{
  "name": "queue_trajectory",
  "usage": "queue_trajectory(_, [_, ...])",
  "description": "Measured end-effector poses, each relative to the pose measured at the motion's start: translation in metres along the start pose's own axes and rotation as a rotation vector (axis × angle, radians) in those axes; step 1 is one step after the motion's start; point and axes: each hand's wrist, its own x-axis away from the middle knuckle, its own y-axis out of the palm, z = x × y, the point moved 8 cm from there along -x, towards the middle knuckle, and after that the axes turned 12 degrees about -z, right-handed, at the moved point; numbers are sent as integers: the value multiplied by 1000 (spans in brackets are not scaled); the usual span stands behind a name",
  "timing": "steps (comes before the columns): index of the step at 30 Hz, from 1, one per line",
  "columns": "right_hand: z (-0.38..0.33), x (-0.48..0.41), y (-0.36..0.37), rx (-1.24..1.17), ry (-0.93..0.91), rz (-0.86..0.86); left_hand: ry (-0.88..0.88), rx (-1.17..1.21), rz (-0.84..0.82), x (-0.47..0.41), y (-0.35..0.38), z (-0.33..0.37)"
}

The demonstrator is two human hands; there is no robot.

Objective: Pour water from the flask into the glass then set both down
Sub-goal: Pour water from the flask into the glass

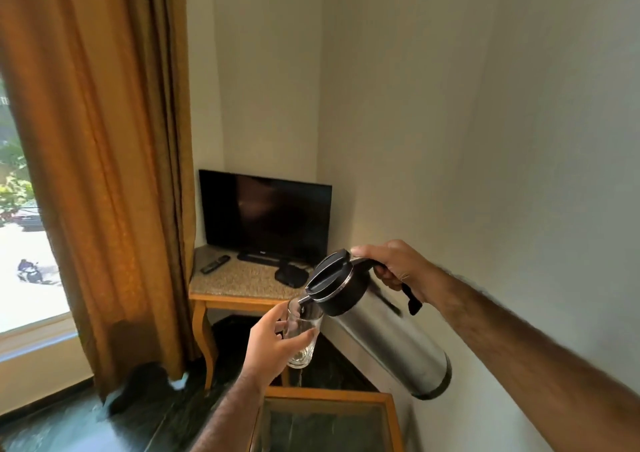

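My right hand (pixel 391 266) grips the handle of one steel flask (pixel 377 323), tilted steeply with its spout at the rim of one glass (pixel 303 334) wrapped in my left hand (pixel 273 342), both held in the air above the glass-topped surface (pixel 389 413). Water may overshoot or run down the outside (a thin trickle already seems to fall below the glass) if I tip further or the rim drifts from the spout.

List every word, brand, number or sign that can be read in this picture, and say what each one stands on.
None can be read.
Black flat-screen television: a small pale mark at the middle of its lower bezel, too small and blurred to read.
Black remote control on the speckled stone-topped wooden table: buttons too small to make out.
Steel flask with black lid and clear drinking glass: no lettering visible.
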Motion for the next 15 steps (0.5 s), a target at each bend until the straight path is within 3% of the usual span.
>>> queue_trajectory(15, [-85,-34,31,400,194,-206,3,24,3,-4,-20,15])
